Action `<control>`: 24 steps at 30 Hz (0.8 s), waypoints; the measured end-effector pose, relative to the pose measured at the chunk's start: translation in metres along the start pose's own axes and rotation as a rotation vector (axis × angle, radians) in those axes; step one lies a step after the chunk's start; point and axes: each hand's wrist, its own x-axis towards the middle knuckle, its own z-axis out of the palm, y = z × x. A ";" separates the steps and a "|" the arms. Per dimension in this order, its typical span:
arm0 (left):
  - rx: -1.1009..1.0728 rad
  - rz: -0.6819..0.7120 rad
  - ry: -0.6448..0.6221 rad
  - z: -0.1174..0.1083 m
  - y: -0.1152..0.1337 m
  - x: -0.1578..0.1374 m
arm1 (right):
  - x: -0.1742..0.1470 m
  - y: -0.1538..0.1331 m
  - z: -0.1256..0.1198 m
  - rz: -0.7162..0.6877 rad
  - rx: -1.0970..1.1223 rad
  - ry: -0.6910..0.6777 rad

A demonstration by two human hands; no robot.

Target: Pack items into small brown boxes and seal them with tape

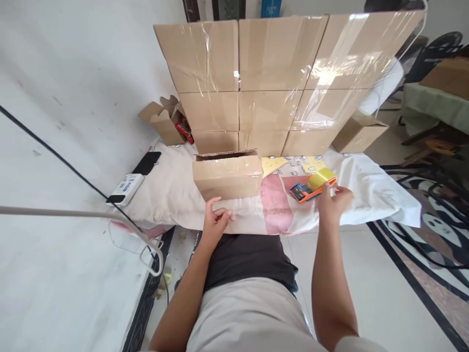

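In the head view, the left hand [216, 219] rests with fingers loosely curled and holding nothing, just below the small brown cardboard box [227, 175] at the frame's centre. The right hand [334, 203], fingers spread and released, touches the orange tape dispenser with a yellow roll [314, 186] right of centre. Both lie on a white patterned cloth [366, 195] covering the worktop, before a plastic-wrapped stack of cardboard boxes [271, 83].

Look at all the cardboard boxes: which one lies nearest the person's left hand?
The lone cardboard box on the printed cloth, just beyond the left hand. The others are stacked against the back or sit off to the sides.
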 end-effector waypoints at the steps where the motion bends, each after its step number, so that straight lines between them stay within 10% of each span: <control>1: 0.014 0.016 -0.005 -0.001 -0.001 0.000 | -0.018 -0.011 -0.005 -0.032 -0.003 0.036; 5: 0.089 0.067 -0.079 0.001 -0.005 -0.005 | -0.109 -0.076 -0.001 -0.251 0.361 -0.690; 7: 0.116 0.101 -0.140 0.002 -0.006 -0.007 | -0.141 -0.104 0.009 -0.243 0.457 -0.788; 11: 0.148 0.022 -0.201 -0.003 -0.002 -0.009 | -0.145 -0.138 0.011 -0.279 0.578 -0.836; 17: 0.460 0.073 -0.020 -0.024 0.017 0.010 | -0.074 -0.166 -0.017 -0.255 0.640 -0.476; 21: 0.511 0.424 0.363 -0.029 0.054 0.047 | -0.043 -0.190 -0.004 -0.174 0.677 -0.745; 24: 0.655 0.619 0.350 -0.027 0.085 0.080 | -0.033 -0.211 0.016 -0.103 0.681 -0.953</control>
